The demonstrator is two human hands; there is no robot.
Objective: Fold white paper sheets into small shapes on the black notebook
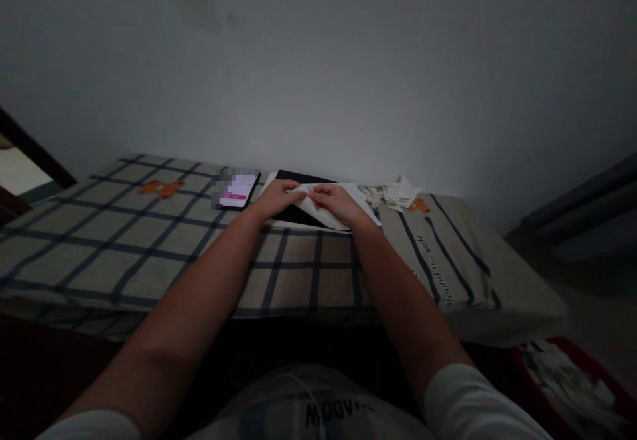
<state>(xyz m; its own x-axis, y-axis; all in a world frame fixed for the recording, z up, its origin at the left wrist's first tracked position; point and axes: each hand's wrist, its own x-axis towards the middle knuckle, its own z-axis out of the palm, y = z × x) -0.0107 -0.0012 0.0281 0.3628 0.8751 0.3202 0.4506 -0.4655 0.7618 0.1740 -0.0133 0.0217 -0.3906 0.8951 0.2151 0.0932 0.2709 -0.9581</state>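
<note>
Between my two hands is a sheet of white paper (328,218), its edge raised and bent over a flat black board (303,176). My left hand (279,196) pinches the paper's left part between thumb and fingers. Close beside it, my right hand (338,202) grips the same sheet with its fingertips curled together. The two sets of fingertips almost meet. More white paper (362,196) shows under and to the right of my right hand. Small creases or marks between the fingertips are too small to make out.
A phone (240,188) with a lit screen lies left of the board. Several folded paper pieces (398,193) are heaped on the right. All rest on a checked cloth (199,241) against a grey wall (318,62). A red container (572,373) with paper-like pieces stands low right.
</note>
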